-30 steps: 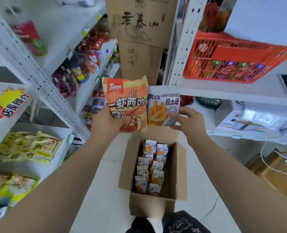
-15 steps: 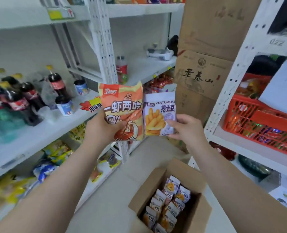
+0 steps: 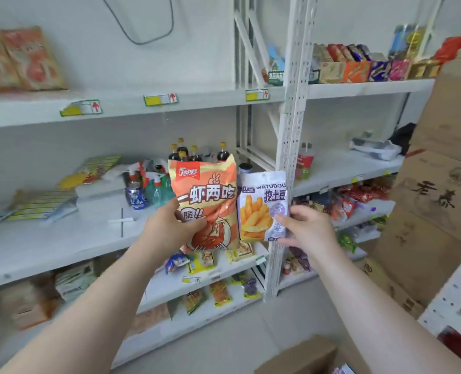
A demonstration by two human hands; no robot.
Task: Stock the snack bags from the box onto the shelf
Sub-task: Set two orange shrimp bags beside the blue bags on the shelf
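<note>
Both hands loaded. Left hand (image 3: 170, 228) is curled round the lower left side of the orange shrimp-cracker bag (image 3: 210, 190), thumb across its front. Right hand (image 3: 309, 229) pinches the lower right corner of the small potato-stick bag (image 3: 260, 209).

Bags are upright and side by side, edges touching or nearly so. They are held out in front of the middle shelf (image 3: 62, 238), not yet on it. Box (image 3: 299, 354) is low at bottom right, only a flap showing.

Handling, my guess: both are light, air-puffed film pouches, slick outside, brittle inside. Squeeze hard and the contents crumble; hold loose and the film slides. Best purchase is a crimped seam or a corner, not the belly.

Orange bag is larger and floppier, so it may topple when stood up. A bare patch of shelf lies left of the bottles (image 3: 197, 153).
</note>
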